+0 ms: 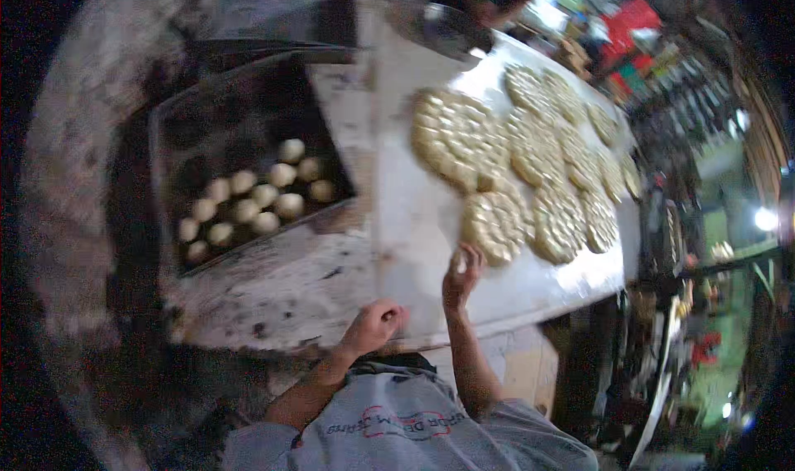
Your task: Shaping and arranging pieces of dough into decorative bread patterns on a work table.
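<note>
Holding the right hand beside the nearest patterned dough round on the white table.
Its fingers are bent at the round's near edge, grip unclear; the left hand is curled near the table's front, contents hidden. Left, pale balls sit in a dark tray.

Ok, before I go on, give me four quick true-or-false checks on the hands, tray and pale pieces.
1. Pale balls sit in the dark tray. True.
2. The patterned rounds lie left of the tray. False: the patterned rounds lie right of it.
3. The right hand is close to a patterned round. True.
4. The left hand is inside the tray. False: the left hand is outside it.
</note>
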The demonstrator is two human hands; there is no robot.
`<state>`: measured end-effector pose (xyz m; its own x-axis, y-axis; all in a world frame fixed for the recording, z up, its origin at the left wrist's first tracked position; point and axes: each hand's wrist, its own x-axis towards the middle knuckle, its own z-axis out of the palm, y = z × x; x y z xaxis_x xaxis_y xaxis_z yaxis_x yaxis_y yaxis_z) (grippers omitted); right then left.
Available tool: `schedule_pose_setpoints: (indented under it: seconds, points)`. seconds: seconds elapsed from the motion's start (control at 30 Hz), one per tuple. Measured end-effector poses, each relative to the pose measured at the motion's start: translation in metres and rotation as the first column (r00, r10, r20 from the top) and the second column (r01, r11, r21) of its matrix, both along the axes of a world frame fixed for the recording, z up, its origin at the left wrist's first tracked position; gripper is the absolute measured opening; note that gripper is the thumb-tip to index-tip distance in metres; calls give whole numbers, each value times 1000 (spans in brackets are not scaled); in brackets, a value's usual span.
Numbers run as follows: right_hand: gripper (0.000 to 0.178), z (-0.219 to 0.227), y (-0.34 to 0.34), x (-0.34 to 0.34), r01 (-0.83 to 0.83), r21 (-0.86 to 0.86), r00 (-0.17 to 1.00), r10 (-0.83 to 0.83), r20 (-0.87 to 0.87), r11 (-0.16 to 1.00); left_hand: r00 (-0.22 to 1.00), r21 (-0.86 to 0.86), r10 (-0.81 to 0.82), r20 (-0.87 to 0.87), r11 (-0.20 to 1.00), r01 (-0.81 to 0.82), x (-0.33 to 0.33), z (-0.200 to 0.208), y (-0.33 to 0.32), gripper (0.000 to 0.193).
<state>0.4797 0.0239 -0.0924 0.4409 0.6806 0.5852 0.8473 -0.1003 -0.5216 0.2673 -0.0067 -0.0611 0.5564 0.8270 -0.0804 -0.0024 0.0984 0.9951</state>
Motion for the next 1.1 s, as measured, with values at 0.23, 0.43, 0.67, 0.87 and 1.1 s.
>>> schedule_pose_setpoints:
  seconds: [0.23, 0.43, 0.67, 0.87, 1.1]
  points:
    - [16, -33, -93, 230, 310, -246, 893, -370, -255, 918, 936, 280, 168, -309, 957, -79, 130, -39, -5, 20]
    - [36, -8, -6, 236, 193, -573, 966, -257, -32, 796, 671, 621, 644, -367, 707, -339, 189, -38, 5, 23]
    - [41, -8, 82, 237, -59, -226, 967, 0, -253, 972, 625, 627, 675, -393, 693, -355, 199, -59, -10, 18]
    - [28, -40, 2, 279, -87, 38, 736, 90, -671, 996, 622, 658, 728, -289, 623, -424, 202, -54, -14, 17]
    - [25, -41, -192, 238, -66, -89, 322, -63, -944, 994, 780, 522, 603, -165, 724, -450, 203, -52, -21, 22]
